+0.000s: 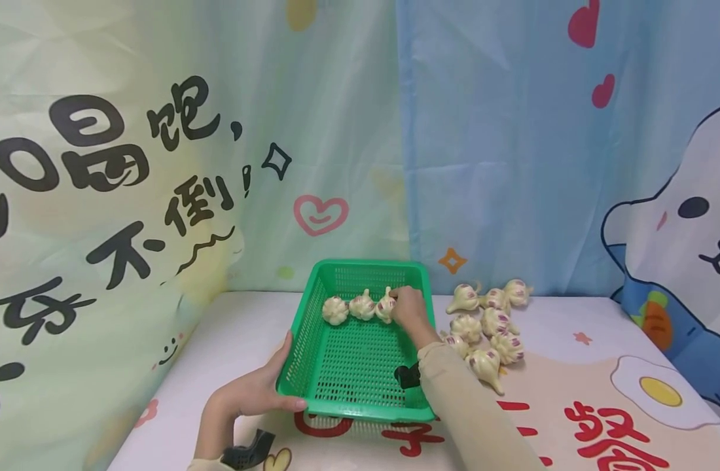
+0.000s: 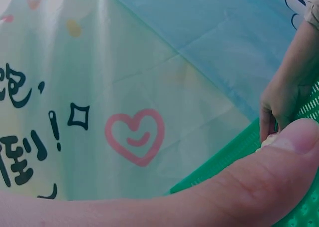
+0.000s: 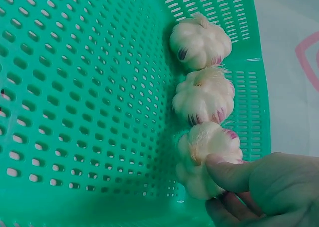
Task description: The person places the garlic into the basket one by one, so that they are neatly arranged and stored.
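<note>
A green plastic basket (image 1: 360,412) with slotted walls stands on the table. Three garlic bulbs line its far side: a left one (image 1: 335,311), a middle one (image 1: 362,305) and a right one (image 1: 385,306). My right hand (image 1: 412,314) reaches over the basket's right side and pinches the right bulb. In the right wrist view the thumb (image 3: 234,174) presses that bulb, with the other fingers partly hidden beneath. My left hand (image 1: 256,389) grips the basket's near left corner, thumb along the front rim; its thumb (image 2: 259,182) fills the lower left wrist view.
Several more garlic bulbs (image 1: 495,320) lie in a loose group on the table (image 1: 560,320), right of the basket; my right forearm (image 1: 460,392) partly covers them. A printed curtain (image 1: 348,131) hangs behind the table and along its left side.
</note>
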A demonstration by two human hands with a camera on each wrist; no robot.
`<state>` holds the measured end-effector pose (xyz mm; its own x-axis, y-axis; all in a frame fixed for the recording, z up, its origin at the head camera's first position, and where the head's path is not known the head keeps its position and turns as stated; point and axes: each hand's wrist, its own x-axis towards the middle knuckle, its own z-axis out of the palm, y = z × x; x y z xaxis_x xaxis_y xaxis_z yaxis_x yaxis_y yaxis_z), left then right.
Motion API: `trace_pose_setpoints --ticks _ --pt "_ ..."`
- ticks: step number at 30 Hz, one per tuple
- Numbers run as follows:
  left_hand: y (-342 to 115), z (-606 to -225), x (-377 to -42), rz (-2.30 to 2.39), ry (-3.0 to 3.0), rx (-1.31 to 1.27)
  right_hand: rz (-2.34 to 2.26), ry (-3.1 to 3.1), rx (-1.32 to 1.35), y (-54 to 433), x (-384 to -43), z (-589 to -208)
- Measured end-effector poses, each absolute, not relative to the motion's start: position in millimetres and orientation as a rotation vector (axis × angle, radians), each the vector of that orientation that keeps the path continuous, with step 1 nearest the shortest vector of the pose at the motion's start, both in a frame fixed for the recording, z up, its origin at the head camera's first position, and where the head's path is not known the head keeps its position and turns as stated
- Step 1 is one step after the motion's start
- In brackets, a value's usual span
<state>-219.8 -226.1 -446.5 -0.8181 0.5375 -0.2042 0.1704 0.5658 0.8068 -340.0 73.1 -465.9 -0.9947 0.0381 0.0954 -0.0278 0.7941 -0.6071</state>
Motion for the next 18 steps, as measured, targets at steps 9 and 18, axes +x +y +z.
trace_pose_setpoints --ticks 9,18 --pt "-226.7 -445.8 -218.3 1.14 2.393 0.598 1.057 -2.929 -0.057 70.2 -341.8 -465.3" --pt "-227.8 -447.4 -220.8 1.158 2.373 0.617 0.988 -2.925 -0.051 71.0 -345.8 -469.8"
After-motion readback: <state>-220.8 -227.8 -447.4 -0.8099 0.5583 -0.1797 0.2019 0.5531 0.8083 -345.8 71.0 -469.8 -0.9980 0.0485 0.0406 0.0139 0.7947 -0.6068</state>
